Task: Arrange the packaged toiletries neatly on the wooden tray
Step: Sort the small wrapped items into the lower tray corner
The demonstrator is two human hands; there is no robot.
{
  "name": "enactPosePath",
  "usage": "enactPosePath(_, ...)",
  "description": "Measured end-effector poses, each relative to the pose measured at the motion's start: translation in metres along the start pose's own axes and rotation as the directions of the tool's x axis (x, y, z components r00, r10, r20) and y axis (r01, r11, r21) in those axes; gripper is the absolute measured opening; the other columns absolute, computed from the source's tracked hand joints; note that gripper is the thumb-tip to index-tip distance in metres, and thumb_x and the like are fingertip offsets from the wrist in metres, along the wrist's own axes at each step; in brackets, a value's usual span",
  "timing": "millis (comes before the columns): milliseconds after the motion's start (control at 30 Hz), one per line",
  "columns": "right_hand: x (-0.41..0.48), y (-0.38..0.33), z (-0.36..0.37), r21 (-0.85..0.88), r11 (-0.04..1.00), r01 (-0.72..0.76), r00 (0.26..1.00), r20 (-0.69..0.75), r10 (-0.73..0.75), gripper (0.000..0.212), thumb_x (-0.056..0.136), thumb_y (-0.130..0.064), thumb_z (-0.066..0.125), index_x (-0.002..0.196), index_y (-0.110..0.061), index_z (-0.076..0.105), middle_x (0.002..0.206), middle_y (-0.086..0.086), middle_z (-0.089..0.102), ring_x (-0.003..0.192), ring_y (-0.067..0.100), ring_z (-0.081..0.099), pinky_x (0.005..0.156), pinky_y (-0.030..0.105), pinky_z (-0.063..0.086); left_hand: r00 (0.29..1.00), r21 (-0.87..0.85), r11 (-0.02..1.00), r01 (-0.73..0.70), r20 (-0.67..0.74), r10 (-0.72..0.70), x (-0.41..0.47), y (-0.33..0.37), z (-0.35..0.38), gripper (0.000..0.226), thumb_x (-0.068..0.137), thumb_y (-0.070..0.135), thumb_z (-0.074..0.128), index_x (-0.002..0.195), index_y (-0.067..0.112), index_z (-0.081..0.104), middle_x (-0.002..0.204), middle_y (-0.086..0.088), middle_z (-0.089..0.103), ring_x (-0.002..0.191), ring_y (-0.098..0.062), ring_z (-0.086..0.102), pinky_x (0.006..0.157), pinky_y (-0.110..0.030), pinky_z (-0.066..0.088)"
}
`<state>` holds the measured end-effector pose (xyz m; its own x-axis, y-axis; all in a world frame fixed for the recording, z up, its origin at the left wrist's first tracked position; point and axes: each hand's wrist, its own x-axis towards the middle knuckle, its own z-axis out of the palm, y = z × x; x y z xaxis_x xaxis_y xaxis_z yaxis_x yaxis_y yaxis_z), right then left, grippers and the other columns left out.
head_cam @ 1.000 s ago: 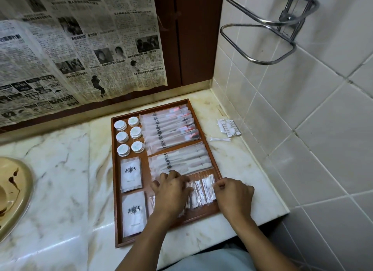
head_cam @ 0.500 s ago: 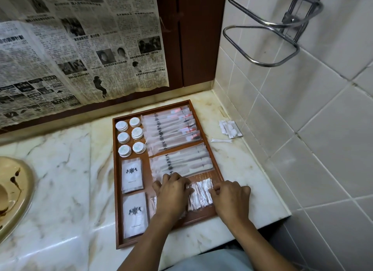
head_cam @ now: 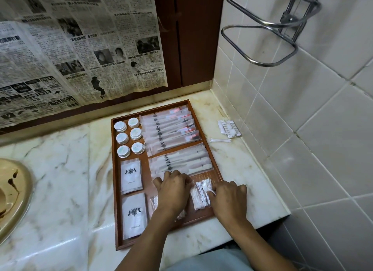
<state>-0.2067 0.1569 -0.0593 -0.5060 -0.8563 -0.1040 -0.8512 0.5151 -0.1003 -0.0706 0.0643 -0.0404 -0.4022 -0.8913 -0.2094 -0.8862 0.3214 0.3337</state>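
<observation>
- Cotton-swab packets point(head_cam: 201, 195), small and clear, bunched in a row at the near right of the wooden tray point(head_cam: 114, 180), on its bare wood floor.
- Right hand point(head_cam: 230, 200) knuckles up over the tray's right rim, fingers curled, fingertips point(head_cam: 212, 193) touching the right end of that row; whether pinching a packet, cannot tell.
- Left hand point(head_cam: 173, 192) palm down inside the tray, just left of the row, fingers bent and pressing downward; covers more clear packets point(head_cam: 153, 203) that peek out at its left edge and near its wrist; grip on anything hidden.
- Two flat white sachets point(head_cam: 131, 176) with a dark wheel emblem, one behind the other along the tray's left side, left of the left hand and apart from it.
- Long frosted sleeves point(head_cam: 181, 161) stacked across the tray's middle right, just beyond the left hand's knuckles, near edge partly overlapped by the fingers.
- Farther in, second stack of long sleeves point(head_cam: 171, 129) with red-tipped contents, filling the tray's far right.
- Six round white-lidded jars point(head_cam: 129, 138) in two columns at the tray's far left corner.
- Off the tray, to its right on the marble counter point(head_cam: 64, 190): loose swab packets point(head_cam: 230, 128) near the tiled wall point(head_cam: 302, 129), and a single swab point(head_cam: 220, 140) between them and the tray.
- Beige basin point(head_cam: 12, 200) well left of the tray.
- Newspaper sheet point(head_cam: 76, 48) hanging behind the tray; chrome wire rack point(head_cam: 268, 38) on the wall above its far right.
</observation>
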Motion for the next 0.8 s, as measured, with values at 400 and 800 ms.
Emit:
enactPosePath(400,0.000,0.001,-0.001,0.038,0.999,-0.013,1.000,0.002,0.013,0.020,0.084,-0.048,0.068,0.087,-0.029,0.075,0.081,-0.007,0.072,0.085,0.018,0.064,0.080,0.038,0.036,0.999,-0.049,0.999,-0.019,-0.046,0.017,-0.005,-0.005,0.009,0.019,0.098,0.045,0.057,0.109,0.035,0.068,0.113,0.012,0.061,0.116,-0.017,0.047,0.095,-0.043,0.030)
enactPosePath(800,-0.003,0.002,-0.002,0.038,0.999,-0.016,1.000,0.004,0.015,0.019,0.082,-0.048,0.070,0.086,-0.029,0.074,0.079,-0.006,0.071,0.082,0.020,0.064,0.078,0.039,0.036,0.993,-0.076,0.997,-0.033,-0.119,0.024,-0.007,-0.007,0.012,0.022,0.097,0.052,0.055,0.108,0.038,0.068,0.111,0.015,0.061,0.113,-0.014,0.050,0.093,-0.043,0.029)
